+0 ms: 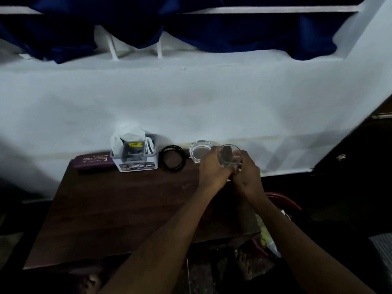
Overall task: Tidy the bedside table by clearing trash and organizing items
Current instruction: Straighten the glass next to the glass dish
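Both hands, left (pixel 214 168) and right (pixel 247 175), grasp a clear drinking glass (pixel 229 155) at the far right corner of the surface (pixel 118 209), probably to seat it steadily just beside the glass ashtray (pixel 198 150).

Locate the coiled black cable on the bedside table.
In the head view, the black cable lies at the table's back edge by the wall, between the white organizer box on its left and the glass ashtray on its right.
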A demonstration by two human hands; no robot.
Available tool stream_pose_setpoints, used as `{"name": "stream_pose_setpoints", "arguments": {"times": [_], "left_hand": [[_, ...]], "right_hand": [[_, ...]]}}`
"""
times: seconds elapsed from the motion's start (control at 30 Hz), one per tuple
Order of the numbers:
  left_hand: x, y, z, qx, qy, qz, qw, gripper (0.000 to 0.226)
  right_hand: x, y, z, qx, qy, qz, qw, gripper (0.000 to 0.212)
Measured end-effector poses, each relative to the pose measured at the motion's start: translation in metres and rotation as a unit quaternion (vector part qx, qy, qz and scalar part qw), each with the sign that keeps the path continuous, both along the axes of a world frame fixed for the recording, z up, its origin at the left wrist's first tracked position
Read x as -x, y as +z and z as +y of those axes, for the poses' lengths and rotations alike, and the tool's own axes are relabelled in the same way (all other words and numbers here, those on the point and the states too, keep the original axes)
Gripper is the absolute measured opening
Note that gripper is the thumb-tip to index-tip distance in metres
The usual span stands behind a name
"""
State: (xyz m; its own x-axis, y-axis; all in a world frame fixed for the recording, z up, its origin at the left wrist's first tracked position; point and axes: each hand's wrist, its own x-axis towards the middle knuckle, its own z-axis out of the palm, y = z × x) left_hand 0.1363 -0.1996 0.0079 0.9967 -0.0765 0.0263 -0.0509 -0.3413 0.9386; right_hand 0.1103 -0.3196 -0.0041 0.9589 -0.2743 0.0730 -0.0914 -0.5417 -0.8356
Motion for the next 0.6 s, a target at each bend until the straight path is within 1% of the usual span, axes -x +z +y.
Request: {"name": "stream_pose_setpoints", "arguments": {"times": [0.1,0.2,0.3,0.37,0.5,0.6], "left_hand": [[-0.023,0.015,0.007,0.001,0.003,0.0,1.0,0.065],[-0.057,0.035,0.022,-0.013,0.022,-0.014,1.0,0.067],[-0.084,0.049,0.039,-0.037,0.039,0.001,0.999,0.068],[-0.096,0.049,0.049,-0.052,0.046,0.019,0.997,0.07],[-0.107,0.03,0.061,-0.06,0.044,0.039,0.997,0.059],[-0.106,0.014,0.062,-0.048,0.041,0.044,0.997,0.056]], "right_hand": [[-0.022,0.013,0.004,0.0,-0.003,-0.019,1.0,0.051],[-0.055,0.03,0.014,0.01,-0.003,-0.028,1.0,0.058],[-0.086,0.038,0.028,0.003,0.022,-0.017,1.0,0.06],[-0.1,0.035,0.037,0.019,0.039,-0.012,0.999,0.06],[-0.112,0.016,0.049,0.033,0.044,0.01,0.998,0.06],[-0.11,0.001,0.048,0.04,0.053,0.011,0.998,0.059]]}}
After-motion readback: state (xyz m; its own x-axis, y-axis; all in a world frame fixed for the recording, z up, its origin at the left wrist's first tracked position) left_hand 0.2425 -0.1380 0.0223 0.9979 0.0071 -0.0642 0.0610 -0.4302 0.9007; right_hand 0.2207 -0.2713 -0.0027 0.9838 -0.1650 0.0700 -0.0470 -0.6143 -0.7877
